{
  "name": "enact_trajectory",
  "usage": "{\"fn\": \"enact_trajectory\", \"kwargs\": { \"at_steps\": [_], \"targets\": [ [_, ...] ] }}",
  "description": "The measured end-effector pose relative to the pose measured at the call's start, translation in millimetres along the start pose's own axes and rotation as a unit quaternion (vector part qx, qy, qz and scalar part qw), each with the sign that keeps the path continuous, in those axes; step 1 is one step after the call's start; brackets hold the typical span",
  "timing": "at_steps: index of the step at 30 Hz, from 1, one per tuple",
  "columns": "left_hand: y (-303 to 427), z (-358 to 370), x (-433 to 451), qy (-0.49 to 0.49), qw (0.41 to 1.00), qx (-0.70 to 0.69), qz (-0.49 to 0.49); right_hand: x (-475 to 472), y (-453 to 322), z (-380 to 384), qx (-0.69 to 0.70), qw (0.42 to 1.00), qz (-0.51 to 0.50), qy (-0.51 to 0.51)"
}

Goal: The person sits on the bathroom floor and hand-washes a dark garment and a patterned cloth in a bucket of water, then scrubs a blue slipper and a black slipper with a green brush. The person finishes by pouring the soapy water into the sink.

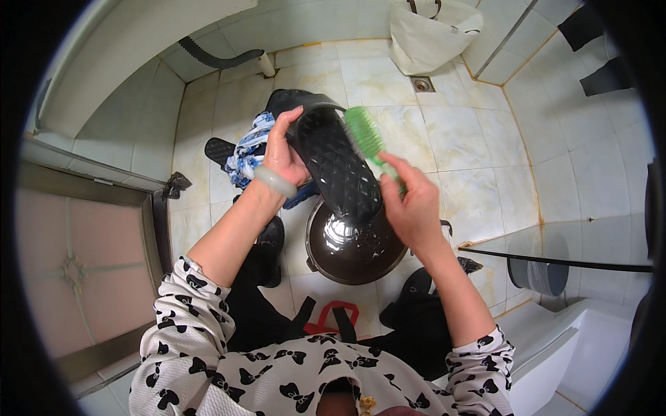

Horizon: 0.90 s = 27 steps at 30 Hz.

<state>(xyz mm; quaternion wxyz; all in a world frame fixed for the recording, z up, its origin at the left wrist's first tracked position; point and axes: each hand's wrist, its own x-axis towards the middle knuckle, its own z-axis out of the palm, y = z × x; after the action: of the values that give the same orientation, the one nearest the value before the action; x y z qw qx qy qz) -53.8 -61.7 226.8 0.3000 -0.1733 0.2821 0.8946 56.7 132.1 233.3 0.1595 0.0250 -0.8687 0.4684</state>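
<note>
My left hand (285, 156), with a pale bangle at its wrist, grips a wet black slipper (338, 161) by its strap, the quilted footbed facing me. In my right hand (413, 203) is the handle of a green scrub brush (364, 135), whose bristles are at the slipper's right edge. Below the slipper's lower end stands a round dark basin (354, 249) holding water. Behind my left hand lie another black slipper (218, 150), partly covered, and a blue and white patterned cloth (252, 151). A further black item (286, 99) shows behind the held slipper's strap.
A white bag (432, 36) stands by the wall near a floor drain (422, 84). Grey corrugated hose (218, 61) enters a floor pipe. My shoes flank the basin. A glass shelf (562, 260) and a white toilet (551, 348) are at right, a framed door (83, 260) at left.
</note>
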Motion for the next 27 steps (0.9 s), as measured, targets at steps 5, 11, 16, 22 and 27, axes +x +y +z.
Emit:
{"fn": "enact_trajectory", "kwargs": {
  "at_steps": [5, 11, 16, 22, 27],
  "targets": [
    [-36, 18, -9, 0.022, 0.991, 0.115, 0.068, -3, -3, 17, -0.007, 0.997, 0.042, -0.068],
    [-42, 19, -4, 0.033, 0.997, 0.066, -0.016, -5, 5, 28, 0.008, 0.999, 0.022, -0.045],
    [-44, 17, -7, 0.041, 0.996, 0.076, 0.016, -6, 3, 31, -0.003, 0.997, 0.021, -0.074],
    [-53, 14, -6, 0.014, 0.992, 0.118, -0.047, 2, 3, 26, 0.032, 0.996, 0.042, -0.076],
    [-39, 12, 0, 0.082, 0.991, 0.086, 0.062, 0, 3, 23, 0.029, 0.991, 0.034, -0.126]
  ]
}}
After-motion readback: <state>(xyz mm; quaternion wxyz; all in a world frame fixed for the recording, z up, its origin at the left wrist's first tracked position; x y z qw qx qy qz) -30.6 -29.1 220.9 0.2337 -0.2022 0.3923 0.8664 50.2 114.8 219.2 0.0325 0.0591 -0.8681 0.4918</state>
